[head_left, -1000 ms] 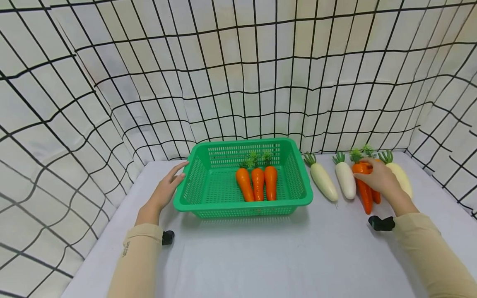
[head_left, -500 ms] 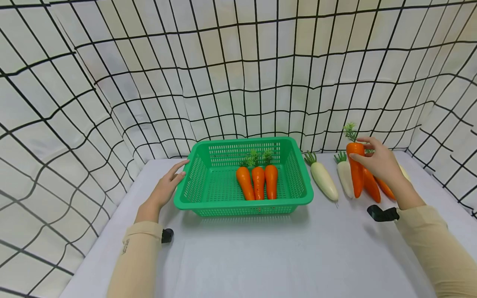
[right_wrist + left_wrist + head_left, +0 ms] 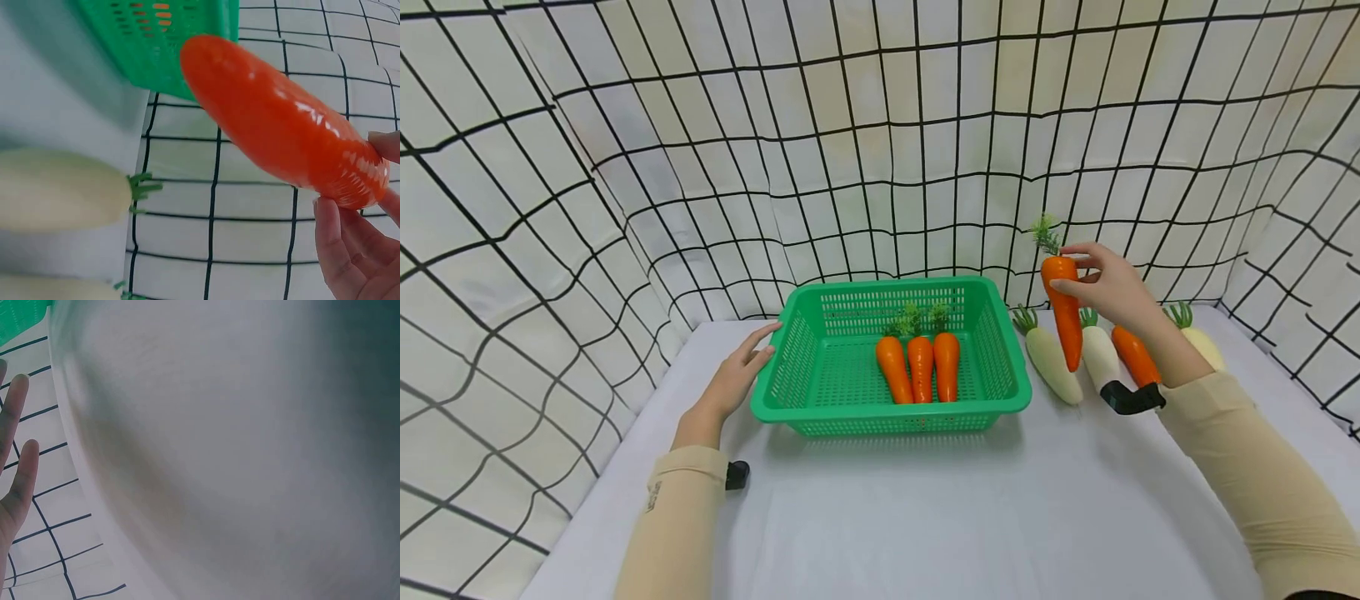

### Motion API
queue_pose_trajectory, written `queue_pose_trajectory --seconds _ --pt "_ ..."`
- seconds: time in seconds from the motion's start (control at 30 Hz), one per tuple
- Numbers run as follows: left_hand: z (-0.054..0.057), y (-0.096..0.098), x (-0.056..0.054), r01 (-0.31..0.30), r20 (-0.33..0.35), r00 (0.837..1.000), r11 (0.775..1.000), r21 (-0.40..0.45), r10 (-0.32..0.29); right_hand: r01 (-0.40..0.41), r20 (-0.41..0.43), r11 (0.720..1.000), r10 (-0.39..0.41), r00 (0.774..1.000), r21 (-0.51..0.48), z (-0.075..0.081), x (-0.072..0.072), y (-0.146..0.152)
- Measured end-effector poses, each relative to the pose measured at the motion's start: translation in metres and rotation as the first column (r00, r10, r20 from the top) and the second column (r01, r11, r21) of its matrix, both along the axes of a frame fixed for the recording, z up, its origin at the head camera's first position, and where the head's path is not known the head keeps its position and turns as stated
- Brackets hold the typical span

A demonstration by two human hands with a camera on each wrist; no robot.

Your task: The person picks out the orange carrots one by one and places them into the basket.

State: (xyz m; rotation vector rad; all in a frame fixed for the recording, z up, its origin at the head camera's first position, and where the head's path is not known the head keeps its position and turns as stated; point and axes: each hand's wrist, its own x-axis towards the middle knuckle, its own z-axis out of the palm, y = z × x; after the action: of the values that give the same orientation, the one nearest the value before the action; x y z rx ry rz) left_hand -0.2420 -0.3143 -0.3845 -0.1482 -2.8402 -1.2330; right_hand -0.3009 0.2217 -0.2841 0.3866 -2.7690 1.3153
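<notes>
My right hand (image 3: 1108, 283) pinches an orange carrot (image 3: 1063, 308) near its leafy top and holds it raised, tip down, above a white radish (image 3: 1051, 367). In the right wrist view the carrot (image 3: 281, 122) fills the middle, with thumb and fingers around its thick end. At the left end of the green basket (image 3: 891, 414) my left hand (image 3: 730, 379) rests its fairly straight fingers against the rim. Inside the basket, right of its middle, lie three carrots (image 3: 920, 371) side by side. The left wrist view catches only some left-hand fingers (image 3: 25, 472) and a basket corner.
Right of the basket, a second white radish (image 3: 1099, 354), another carrot (image 3: 1135, 354) and a pale yellowish radish (image 3: 1204, 347) lie in a row on the white table (image 3: 925, 517). The right forearm partly covers them. A white wall with black grid lines (image 3: 865, 167) stands close behind.
My right hand has lifted a carrot from the row at the right and carried it up and left towards the basket. The left hand and basket have stayed put.
</notes>
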Motion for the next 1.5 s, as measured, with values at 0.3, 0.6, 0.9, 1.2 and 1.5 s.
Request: queue_pose_trajectory --seconds 0.3,0.6,0.9,1.2,1.5 --pt "-0.001 -0.001 0.0 0.001 -0.001 1.0 1.0 0.005 -0.001 -0.095 0.026 0.99 0.098 0.995 -0.108 0.008 -0.019 -0.042" --pt "0.001 0.0 0.0 0.004 -0.002 1.0 1.0 0.006 -0.004 -0.158 0.036 0.976 0.165 0.986 -0.153 0.012 -0.031 -0.078" --pt "0.0 -0.001 0.0 0.006 -0.005 1.0 1.0 -0.005 -0.006 -0.186 0.066 0.947 0.21 0.975 -0.262 0.006 -0.041 -0.119" --pt "-0.001 0.001 0.0 -0.002 0.006 1.0 1.0 0.0 0.002 -0.238 0.075 0.907 0.28 0.957 -0.347 -0.011 -0.045 -0.155" --pt "0.0 0.0 0.0 0.007 -0.006 1.0 1.0 -0.001 -0.007 -0.271 0.121 0.909 0.322 0.939 -0.316 -0.017 -0.053 -0.19"
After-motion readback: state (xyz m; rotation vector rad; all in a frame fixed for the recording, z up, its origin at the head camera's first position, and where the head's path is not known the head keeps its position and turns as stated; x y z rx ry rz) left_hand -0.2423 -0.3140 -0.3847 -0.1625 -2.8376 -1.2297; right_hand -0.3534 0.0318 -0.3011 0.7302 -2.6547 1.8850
